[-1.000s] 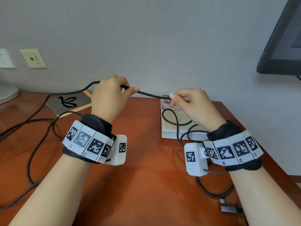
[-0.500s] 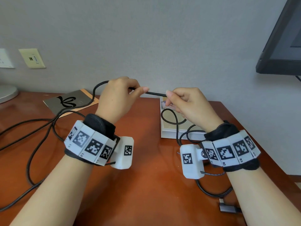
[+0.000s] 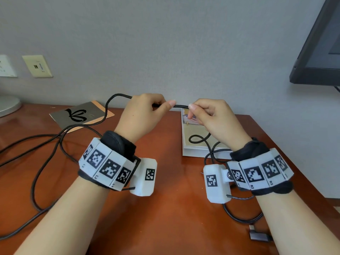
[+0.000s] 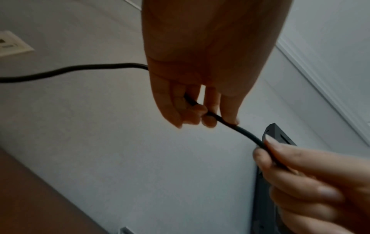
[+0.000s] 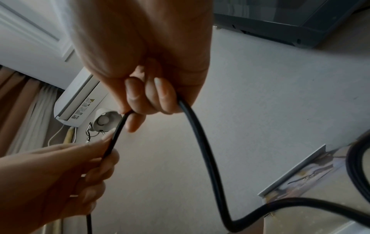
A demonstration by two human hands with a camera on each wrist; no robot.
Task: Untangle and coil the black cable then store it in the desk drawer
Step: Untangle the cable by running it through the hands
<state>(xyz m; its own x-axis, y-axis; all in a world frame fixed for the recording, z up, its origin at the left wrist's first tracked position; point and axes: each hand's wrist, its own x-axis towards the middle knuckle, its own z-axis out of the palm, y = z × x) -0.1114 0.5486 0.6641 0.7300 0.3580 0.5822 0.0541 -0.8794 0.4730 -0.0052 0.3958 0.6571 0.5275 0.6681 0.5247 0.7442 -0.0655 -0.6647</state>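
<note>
A long black cable (image 3: 181,106) runs across the wooden desk (image 3: 173,214). Both hands hold it in the air near the wall. My left hand (image 3: 147,111) grips it with curled fingers, and the cable (image 4: 76,69) trails off to the left. My right hand (image 3: 207,115) pinches it a short way to the right. Only a short straight stretch shows between them. From the right hand the cable (image 5: 202,145) drops in loose loops onto a white book (image 3: 195,150). Its grey plug (image 3: 258,236) lies at the desk's front right. No drawer is in view.
A dark leaflet (image 3: 81,115) lies at the back left under cable loops. A monitor (image 3: 320,48) hangs at the upper right. Wall plates (image 3: 37,66) sit at the left, with a round lamp base (image 3: 8,105) below. More cable (image 3: 36,173) sprawls over the left desk.
Both hands have risen slightly and drawn closer together, shortening the cable stretch between them. The cable loop behind the left hand has lifted off the leaflet.
</note>
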